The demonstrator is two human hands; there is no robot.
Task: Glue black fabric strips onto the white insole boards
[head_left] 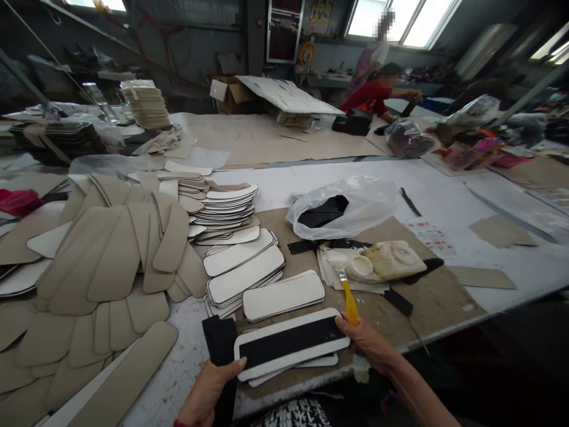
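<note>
My left hand (208, 382) grips the lower left end of a long white panel (291, 361) with rounded corners, its thumb on top. A black strip (291, 341) lies lengthwise along the panel's middle. My right hand (368, 344) pinches the panel's right end and also holds a brush (350, 302) by its yellow handle, bristles pointing up and away. Under the panel lie more white panels (326, 360). Beside my left hand is a black band of material (220, 341). Beyond the brush rests a stained, cream-coloured plastic container (395, 261) with whitish residue around its opening.
Stacks of white panels (246, 276) stand just beyond the held one. Beige pieces (113, 255) are heaped on the left. A clear plastic bag (368, 204) holds black material. Across the table, a person in red (368, 98) bends over work, with another person behind.
</note>
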